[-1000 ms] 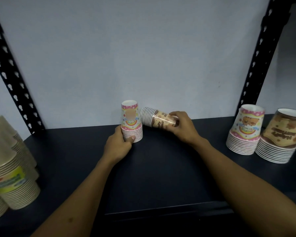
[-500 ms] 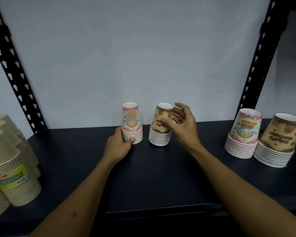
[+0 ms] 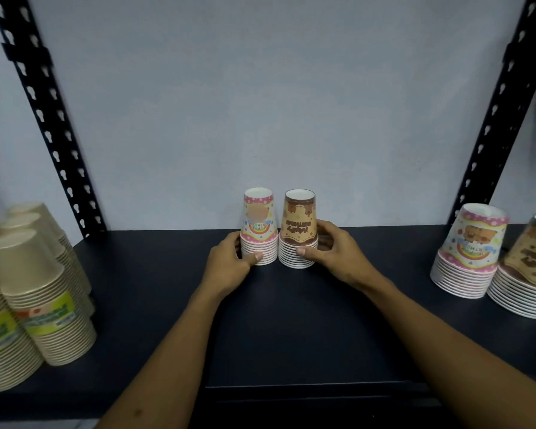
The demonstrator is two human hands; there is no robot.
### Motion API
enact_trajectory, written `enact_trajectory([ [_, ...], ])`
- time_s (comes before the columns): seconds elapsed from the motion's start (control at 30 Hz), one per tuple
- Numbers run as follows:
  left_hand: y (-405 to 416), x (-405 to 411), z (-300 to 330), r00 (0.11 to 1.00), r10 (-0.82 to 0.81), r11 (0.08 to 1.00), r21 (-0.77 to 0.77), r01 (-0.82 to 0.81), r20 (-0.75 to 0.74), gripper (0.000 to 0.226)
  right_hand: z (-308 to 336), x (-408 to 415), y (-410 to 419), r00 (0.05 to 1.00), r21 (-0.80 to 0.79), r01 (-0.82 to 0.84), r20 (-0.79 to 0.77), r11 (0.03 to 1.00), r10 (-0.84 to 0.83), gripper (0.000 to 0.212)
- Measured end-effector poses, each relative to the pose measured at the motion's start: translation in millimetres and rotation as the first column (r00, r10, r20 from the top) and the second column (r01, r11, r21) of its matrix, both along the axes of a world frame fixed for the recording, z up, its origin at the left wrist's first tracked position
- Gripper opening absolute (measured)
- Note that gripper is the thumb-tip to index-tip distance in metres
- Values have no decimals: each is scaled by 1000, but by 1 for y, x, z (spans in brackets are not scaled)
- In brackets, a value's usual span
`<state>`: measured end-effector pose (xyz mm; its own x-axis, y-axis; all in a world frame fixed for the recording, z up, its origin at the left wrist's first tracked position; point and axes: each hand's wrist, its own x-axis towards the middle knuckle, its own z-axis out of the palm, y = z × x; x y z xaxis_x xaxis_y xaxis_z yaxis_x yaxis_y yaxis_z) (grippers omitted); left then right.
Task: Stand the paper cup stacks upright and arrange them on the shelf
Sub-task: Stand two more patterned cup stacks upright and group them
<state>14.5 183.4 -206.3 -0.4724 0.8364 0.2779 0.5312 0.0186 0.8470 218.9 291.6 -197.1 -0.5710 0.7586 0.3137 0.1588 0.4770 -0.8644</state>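
Two small stacks of paper cups stand upside down, side by side and touching, at the back middle of the dark shelf point(image 3: 291, 329). The pink stack point(image 3: 259, 226) is on the left and the brown stack point(image 3: 300, 226) on the right. My left hand point(image 3: 229, 267) wraps the lower rims of the pink stack, thumb in front. My right hand point(image 3: 334, 255) grips the base of the brown stack, thumb on its rims.
Several tall beige cup stacks point(image 3: 34, 292) crowd the left end of the shelf. A larger pink stack point(image 3: 471, 252) and a larger brown stack point(image 3: 529, 274) stand at the right end. Black perforated uprights point(image 3: 53, 125) rise at both back corners against the pale wall.
The brown stack, lying on its side in my right hand a second ago, now stands upright and has slid left against the pink stack. My left hand stayed on the pink stack.
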Motion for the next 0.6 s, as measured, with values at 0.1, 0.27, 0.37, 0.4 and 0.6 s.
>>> enact_trajectory([
  [0.1,1,0,0,1000,-10,1000,15,10,17,59,0,0,-2,999,-10,-21,43,1000,22,77],
  [0.27,1,0,-1,1000,-19,1000,1,19,24,62,0,-5,-1,996,45,56,65,997,-59,70],
  [0.37,1,0,0,999,-25,1000,1,25,21,61,-1,-5,-1,995,28,75,60,997,-77,68],
  [0.4,1,0,0,999,-28,1000,1,28,24,61,-1,-5,-1,995,28,76,68,997,-78,68],
  [0.6,2,1,0,999,-40,999,11,40,17,57,-2,-5,0,990,52,80,108,995,-85,66],
])
